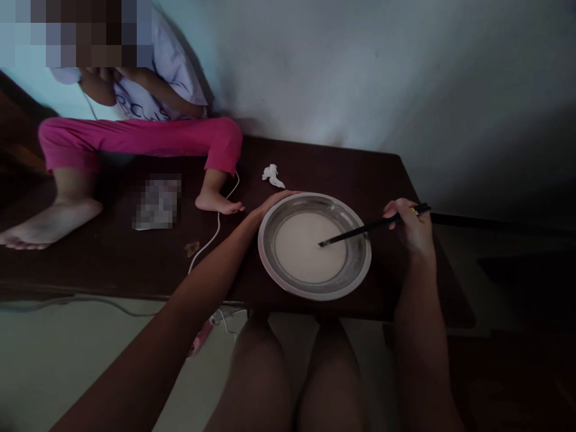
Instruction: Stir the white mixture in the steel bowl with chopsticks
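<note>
Dark wooden table, near edge: your left hand cups the steel basin rim, your right hand pinches chopsticks in white batter; brisk stirring could slop it over.

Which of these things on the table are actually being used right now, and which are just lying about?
In use:
- metal bowl of white liquid
- dark chopsticks, tips in the liquid
- right hand holding the chopsticks
- left hand on the bowl's rim

Lying about:
- crumpled tissue
- white cable
- another person sitting on the dark table
</note>
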Motion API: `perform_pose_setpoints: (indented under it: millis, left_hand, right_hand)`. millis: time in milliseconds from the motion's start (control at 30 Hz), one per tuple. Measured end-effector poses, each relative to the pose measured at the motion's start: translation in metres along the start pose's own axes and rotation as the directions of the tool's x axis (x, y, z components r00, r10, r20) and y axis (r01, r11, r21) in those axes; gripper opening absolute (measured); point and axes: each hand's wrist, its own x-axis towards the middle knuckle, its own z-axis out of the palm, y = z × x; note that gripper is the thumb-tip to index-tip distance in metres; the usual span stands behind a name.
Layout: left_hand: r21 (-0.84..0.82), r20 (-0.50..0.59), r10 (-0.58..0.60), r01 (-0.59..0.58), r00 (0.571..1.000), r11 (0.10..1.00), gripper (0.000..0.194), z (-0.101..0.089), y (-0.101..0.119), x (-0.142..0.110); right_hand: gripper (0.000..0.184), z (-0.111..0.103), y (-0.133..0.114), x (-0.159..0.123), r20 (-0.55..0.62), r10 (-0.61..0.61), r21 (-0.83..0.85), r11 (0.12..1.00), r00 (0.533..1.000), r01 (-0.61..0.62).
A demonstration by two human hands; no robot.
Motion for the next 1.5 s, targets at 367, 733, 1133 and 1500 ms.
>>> perform_pose_setpoints:
  millis: [367, 733, 1133, 1500]
  left_hand:
    - [-0.007, 0.001, -0.041, 0.041, 0.999, 0.999, 0.033, 0.007, 0.003, -0.003]
    - [0.027, 0.036, -0.007, 0.006, 0.999, 1.0, 0.033, 0.002, 0.001, 0.0]
    - [0.037, 0.033, 0.017, -0.018, 0.999, 0.999, 0.034, -0.004, -0.002, 0.004]
    - [0.03, -0.031, -0.022, 0.023, 0.999, 0.999, 0.031, -0.003, -0.001, 0.005]
  right_hand:
    - [0.037, 0.0, -0.001, -0.001, 0.003, 0.008, 0.005, 1.0, 1.0, -0.008]
    - [0.037, -0.002, -0.001, -0.001, 0.034, 0.031, -0.041, 0.999, 0.999, -0.029]
    - [0.037, 0.0, -0.002, -0.001, 0.096, 0.059, -0.077, 0.996, 0.994, -0.051]
    - [0.036, 0.003, -0.002, 0.0, 0.104, 0.051, -0.066, 0.997, 0.993, -0.044]
